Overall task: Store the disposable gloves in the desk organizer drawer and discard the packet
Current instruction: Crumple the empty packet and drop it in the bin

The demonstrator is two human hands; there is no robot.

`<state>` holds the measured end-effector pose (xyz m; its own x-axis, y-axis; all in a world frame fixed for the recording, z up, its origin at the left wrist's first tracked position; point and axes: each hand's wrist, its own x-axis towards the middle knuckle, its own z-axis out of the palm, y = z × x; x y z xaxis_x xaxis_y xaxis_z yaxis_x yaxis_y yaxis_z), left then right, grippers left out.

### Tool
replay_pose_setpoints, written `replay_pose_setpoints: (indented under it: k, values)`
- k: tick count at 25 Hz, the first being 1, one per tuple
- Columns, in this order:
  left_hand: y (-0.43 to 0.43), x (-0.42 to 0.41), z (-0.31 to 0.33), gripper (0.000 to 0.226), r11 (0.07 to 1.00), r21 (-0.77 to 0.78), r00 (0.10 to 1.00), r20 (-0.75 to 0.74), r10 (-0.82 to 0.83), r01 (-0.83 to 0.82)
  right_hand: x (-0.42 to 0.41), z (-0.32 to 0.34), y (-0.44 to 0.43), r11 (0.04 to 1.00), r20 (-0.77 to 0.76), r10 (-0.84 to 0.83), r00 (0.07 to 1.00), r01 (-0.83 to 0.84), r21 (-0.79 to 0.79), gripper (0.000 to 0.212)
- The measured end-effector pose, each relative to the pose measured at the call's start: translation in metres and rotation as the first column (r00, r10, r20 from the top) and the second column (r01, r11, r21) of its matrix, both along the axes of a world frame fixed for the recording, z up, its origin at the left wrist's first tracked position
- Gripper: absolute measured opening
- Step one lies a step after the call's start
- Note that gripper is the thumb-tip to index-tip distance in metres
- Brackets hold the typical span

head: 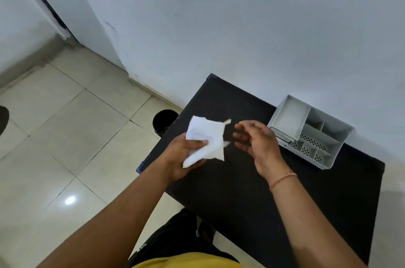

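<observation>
— Left hand point(186, 158) pinching the white glove packet point(206, 142), thumb across its printed face, fingers curled beneath. Held in the air over the black desk's point(285, 191) left edge, well left of the desk organizer point(311, 131).

— And the right hand point(256, 138)?

— Open and empty, fingers spread and slightly curled, palm turned toward the packet. Hovering just beside its torn-looking corner, between packet and organizer, not touching either.

— Handling?

— Probably very light and limp — thin paper or film, creasing under the thumb already. Likely slippery contents, soft and easily bunched. Best gripped near the closed end with the left, while pulling from the ragged open corner with the right. Hard to tell whether any glove is showing at that corner; too blurred.

— Arm pose?

— Both forearms reaching forward from the body, left wrist bent inward, right wrist cocked back with a thin thread bracelet point(282, 180) on it.

— Destination?

— Organizer at the desk's far side against the wall, with what looks like its drawer point(289, 118) pulled out to its left, seemingly bare. Black bin point(163, 122) on the floor just left of the desk, well left of the organizer — handy for the packet later.
</observation>
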<state>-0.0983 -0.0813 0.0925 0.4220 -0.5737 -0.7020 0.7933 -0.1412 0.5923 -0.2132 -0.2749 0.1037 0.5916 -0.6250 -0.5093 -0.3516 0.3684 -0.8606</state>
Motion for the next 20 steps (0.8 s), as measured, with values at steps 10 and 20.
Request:
replay_pose_setpoints:
  k: [10,20]
  values:
    - [0.038,-0.001,0.04,0.022,0.997,0.052,0.992,0.117,0.046,-0.052,0.011,0.032,0.106,0.97,0.208,0.235,0.949,-0.244,0.014,0.033]
    - [0.147,0.146,0.039,0.039,0.999,-0.001,0.991,0.131,-0.039,0.04,0.167,0.018,0.186,0.99,0.106,0.127,0.986,-0.132,0.045,0.017]
